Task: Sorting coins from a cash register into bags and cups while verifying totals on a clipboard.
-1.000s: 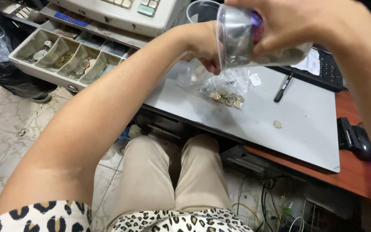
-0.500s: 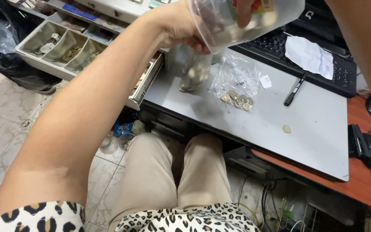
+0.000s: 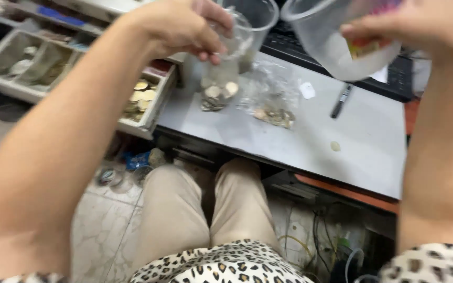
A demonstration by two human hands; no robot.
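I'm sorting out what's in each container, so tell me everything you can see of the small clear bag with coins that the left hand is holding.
The small clear bag is thin, see-through plastic, pinched at its top by the left hand and hanging upright over the grey desk surface. Several round, pale and golden coins sit bunched at its bottom. Whether its base rests on the desk cannot be told. Motion blur hides finer detail.

Both arms raised, left hand (image 3: 184, 26) pinching with fingers curled, right hand (image 3: 420, 26) gripping
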